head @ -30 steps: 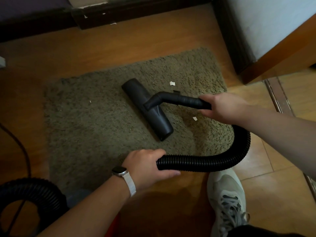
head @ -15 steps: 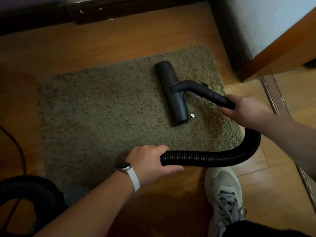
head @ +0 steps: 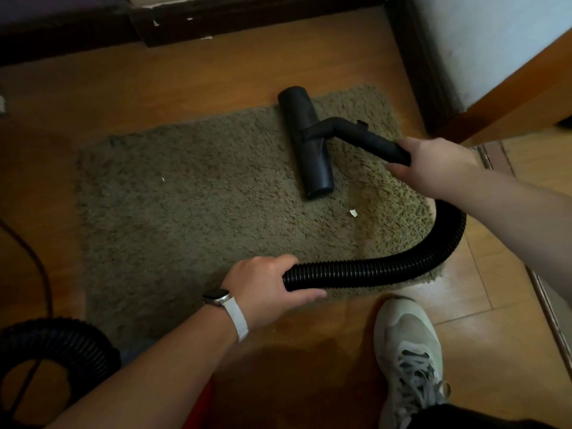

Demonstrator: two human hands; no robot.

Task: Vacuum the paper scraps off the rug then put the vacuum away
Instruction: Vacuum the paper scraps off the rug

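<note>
Wood floor, shaggy rug. Nozzle at far right part, long axis near-to-far. Scrap just near-right of its near end; smaller scrap well left. Right hand clenched on wand, closer to nearer scrap; left hand grasping hose.

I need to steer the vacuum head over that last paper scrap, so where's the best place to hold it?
Grip the rigid wand just behind the floor head, from the right, as the right hand does. It is smooth, stiff and angled up off the rug. The left hand holds the ribbed hose.
</note>
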